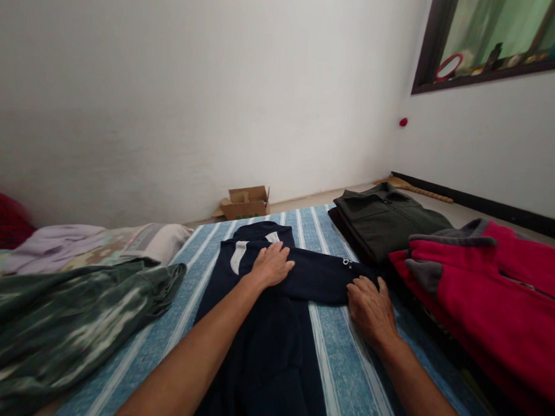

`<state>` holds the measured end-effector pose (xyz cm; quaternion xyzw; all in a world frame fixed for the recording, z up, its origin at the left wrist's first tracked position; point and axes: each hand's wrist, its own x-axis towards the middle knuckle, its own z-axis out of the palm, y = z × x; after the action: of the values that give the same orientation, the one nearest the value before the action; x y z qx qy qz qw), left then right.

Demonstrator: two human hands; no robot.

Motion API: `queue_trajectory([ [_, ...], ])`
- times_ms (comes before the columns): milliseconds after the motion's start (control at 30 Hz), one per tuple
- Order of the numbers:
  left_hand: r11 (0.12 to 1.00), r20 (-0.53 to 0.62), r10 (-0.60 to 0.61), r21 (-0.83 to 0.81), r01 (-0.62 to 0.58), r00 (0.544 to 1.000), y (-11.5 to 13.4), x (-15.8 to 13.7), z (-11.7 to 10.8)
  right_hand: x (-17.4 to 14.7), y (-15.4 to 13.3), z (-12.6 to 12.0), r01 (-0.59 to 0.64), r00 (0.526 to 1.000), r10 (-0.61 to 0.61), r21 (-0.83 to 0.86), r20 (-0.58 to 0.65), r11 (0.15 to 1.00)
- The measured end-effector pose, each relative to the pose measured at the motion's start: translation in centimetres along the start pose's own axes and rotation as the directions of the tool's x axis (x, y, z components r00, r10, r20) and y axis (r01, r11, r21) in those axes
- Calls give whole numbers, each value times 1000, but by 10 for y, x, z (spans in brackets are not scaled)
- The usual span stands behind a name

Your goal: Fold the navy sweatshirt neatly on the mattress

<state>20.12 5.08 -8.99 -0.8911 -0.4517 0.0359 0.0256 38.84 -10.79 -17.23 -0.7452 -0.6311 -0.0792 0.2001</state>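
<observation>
Garment [273,338] lies on sheet [344,351], box [246,207] behind.

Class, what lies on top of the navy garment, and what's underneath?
The left hand lies on the navy garment's sleeve; the right hand touches the cuff end. Striped blue bedding shows around the garment; whatever lies directly beneath is covered.

Navy garment [256,349], sleeve [318,275] laid sideways.
Left hand [272,265] on sleeve, right hand [370,303] at its end; striped sheet [346,367] beneath, red jacket [491,300] rightward.
</observation>
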Motion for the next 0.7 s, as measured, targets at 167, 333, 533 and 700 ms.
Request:
queue_trajectory([
  [167, 984, -1, -136, -112, 135, 991, -48, -6, 16, 0, 1, 3, -3, 1000, 3, 6, 4, 1000],
  [333, 973, -9, -157, -173, 153, 988, -77, -11, 14, -2, 1, 2, -14, 1000, 14, 11, -8, 1000],
  [533, 970, 97, -38, -235, 60, 995, -98, -23, 21, -2, 4, 5, -5, 1000, 5, 21, 4, 1000],
  [700, 958, 104, -60, -273, 87, 993, -94, -29, 37, -2, 4, 6, -8, 1000, 8, 16, 2, 1000],
])
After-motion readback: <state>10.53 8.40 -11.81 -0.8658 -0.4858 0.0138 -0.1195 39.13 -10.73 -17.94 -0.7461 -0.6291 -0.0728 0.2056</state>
